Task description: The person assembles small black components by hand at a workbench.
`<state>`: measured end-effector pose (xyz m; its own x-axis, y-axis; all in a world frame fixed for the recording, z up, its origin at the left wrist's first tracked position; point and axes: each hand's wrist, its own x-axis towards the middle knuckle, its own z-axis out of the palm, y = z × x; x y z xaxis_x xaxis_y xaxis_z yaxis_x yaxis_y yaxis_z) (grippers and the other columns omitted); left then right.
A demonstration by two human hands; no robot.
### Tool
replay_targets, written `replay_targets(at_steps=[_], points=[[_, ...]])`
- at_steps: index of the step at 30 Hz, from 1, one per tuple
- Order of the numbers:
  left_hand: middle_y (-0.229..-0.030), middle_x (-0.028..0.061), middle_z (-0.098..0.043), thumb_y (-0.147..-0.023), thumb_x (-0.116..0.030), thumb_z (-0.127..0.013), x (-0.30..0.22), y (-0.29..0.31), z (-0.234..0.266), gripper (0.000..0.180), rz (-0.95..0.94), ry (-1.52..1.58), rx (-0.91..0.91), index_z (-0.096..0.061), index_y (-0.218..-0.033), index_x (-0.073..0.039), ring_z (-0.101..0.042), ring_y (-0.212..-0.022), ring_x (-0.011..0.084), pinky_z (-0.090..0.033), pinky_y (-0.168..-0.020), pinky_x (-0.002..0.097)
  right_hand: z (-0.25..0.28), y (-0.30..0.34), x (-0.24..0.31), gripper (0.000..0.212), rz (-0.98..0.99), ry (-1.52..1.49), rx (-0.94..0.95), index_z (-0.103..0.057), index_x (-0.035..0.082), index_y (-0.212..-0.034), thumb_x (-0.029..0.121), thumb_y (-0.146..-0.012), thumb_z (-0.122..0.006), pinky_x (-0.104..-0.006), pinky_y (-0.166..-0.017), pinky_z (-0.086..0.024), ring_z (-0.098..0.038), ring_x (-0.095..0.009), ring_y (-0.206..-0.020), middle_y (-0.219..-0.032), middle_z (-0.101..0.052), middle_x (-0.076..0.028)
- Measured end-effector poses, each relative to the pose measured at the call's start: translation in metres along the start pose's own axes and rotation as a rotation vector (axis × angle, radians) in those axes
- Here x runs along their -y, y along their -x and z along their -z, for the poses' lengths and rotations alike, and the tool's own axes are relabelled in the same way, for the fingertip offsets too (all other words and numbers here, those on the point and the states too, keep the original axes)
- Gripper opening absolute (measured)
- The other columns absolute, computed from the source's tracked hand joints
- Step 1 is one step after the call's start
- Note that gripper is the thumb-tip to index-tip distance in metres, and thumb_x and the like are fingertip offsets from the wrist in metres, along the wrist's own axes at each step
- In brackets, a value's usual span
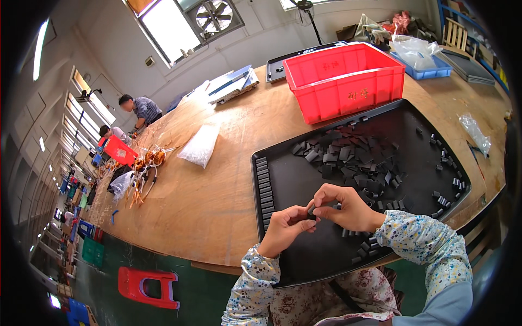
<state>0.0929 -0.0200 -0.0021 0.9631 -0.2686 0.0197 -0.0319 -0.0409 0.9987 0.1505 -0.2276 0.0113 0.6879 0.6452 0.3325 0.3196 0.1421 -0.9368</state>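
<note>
Over the near part of a black tray [304,266], my left hand [288,228] and my right hand [345,207] meet fingertip to fingertip. Between them they pinch a small black piece [311,212], mostly covered by the fingers. Both hands are closed on it. Beyond my right hand lies a loose heap of flat black pieces [353,155]. Along the tray's left side runs a neat column of black pieces [263,187]. Small dark cylinders [367,250] lie scattered beside my right wrist, and more stand along the tray's right side.
A red plastic crate [348,81] stands at the tray's far edge. To the left lie a white bag [201,145] and a bundle of orange coils with wires [149,163]. A blue bin [424,65] is at the far right. A red stool [148,288] sits on the floor; two people work far left.
</note>
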Motion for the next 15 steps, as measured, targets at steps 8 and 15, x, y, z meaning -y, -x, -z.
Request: replay_targets(at_steps=[8, 15], points=[[-0.101, 0.0111, -0.072, -0.094, -0.005, -0.066, -0.002, 0.002, 0.002, 0.023, 0.024, 0.036, 0.025, -0.064, -0.114, 0.007, -0.067, -0.086, 0.0127, -0.055, -0.081, 0.0263, 0.009, -0.002, 0.001, 0.016, 0.105, 0.319, -0.006, -0.064, 0.005, -0.098, 0.001, -0.084, -0.072, -0.0311, -0.083, -0.05, -0.061, -0.016, -0.09, -0.091, -0.07, -0.004], [-0.099, 0.0109, -0.072, -0.095, -0.007, -0.065, -0.001, 0.003, 0.003, 0.023, 0.021, 0.054, 0.016, -0.064, -0.114, 0.007, -0.068, -0.086, 0.0131, -0.056, -0.081, 0.0265, 0.008, -0.003, -0.002, 0.016, 0.094, 0.316, -0.03, -0.069, 0.008, -0.093, 0.001, -0.08, -0.075, -0.0327, -0.084, -0.05, -0.058, -0.019, -0.095, -0.094, -0.07, -0.001]])
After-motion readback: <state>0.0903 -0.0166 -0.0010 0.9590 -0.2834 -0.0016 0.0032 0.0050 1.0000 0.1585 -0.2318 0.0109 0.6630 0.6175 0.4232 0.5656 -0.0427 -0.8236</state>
